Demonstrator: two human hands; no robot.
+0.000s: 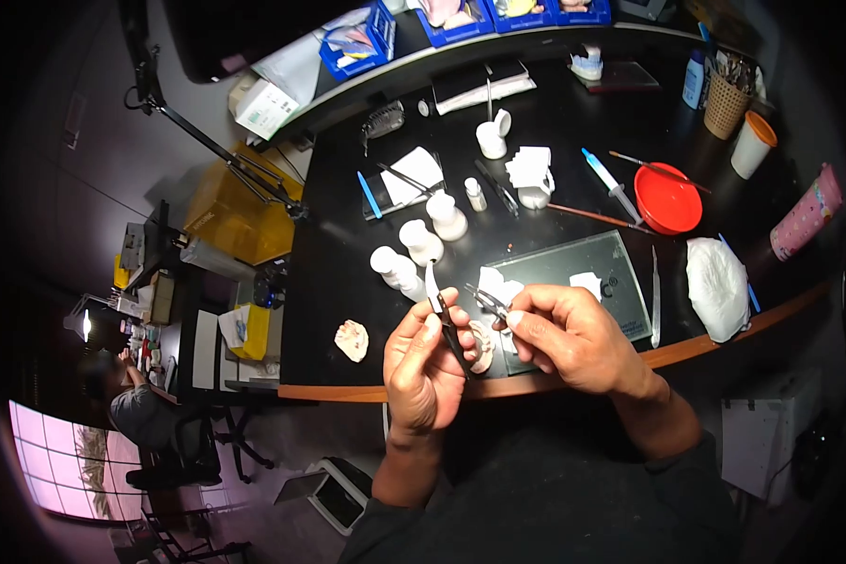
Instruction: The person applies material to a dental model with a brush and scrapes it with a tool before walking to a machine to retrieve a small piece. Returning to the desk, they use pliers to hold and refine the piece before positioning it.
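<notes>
1. Plainly, the left hand [425, 362] is curled with its fingers together around a thin dark-handled knife [442, 315], whose pale blade points up and away from the person; the lower handle is hidden inside the fist.
2. The right hand [569, 334] has thumb and fingers pinched on small metal pliers [487, 303], whose tips point toward the left hand; the handles are buried in the palm.
3. Whether the pliers grip anything at their tips cannot be told: that spot is too small and blurred.
4. Between and below the two hands a pinkish dental cast [484, 346] is partly covered by the fingers, so its shape is hard to read.
5. A second dental cast [352, 339] lies well to the left on the black bench [348, 273], near its wooden edge.
6. Just beyond the hands sits a glass slab [611, 273] with white scraps on it, its near corner hidden by the right hand.
7. White bottles [421, 241] stand behind the knife blade.
8. A red bowl [668, 198] and a syringe [611, 185] lie farther back on the right.
9. At far left another person [136, 404] sits at a separate bench, dim and mostly cut off.
</notes>
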